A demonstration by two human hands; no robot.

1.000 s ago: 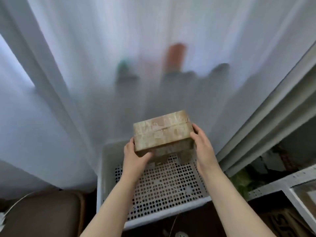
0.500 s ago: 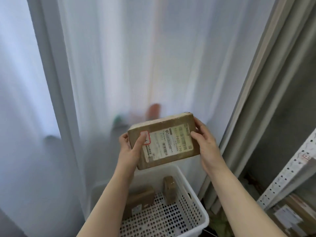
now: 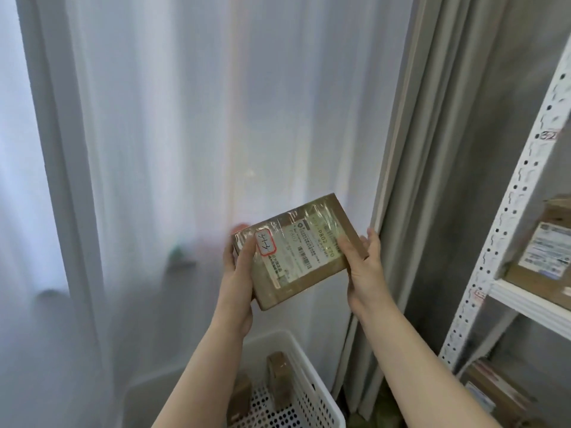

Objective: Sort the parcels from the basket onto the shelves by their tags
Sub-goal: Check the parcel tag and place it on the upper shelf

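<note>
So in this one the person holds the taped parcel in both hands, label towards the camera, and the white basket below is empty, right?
Not quite. The head view shows the white basket is not empty: at least two brown parcels are in it. The rest holds: the left hand and right hand grip the taped parcel, label towards the camera.

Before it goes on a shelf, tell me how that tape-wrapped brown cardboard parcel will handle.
The tape-wrapped brown cardboard parcel is probably stiff: its edges look straight between the left hand and right hand. The glossy tape may make it slippery. Flat faces suggest it won't roll.
</note>
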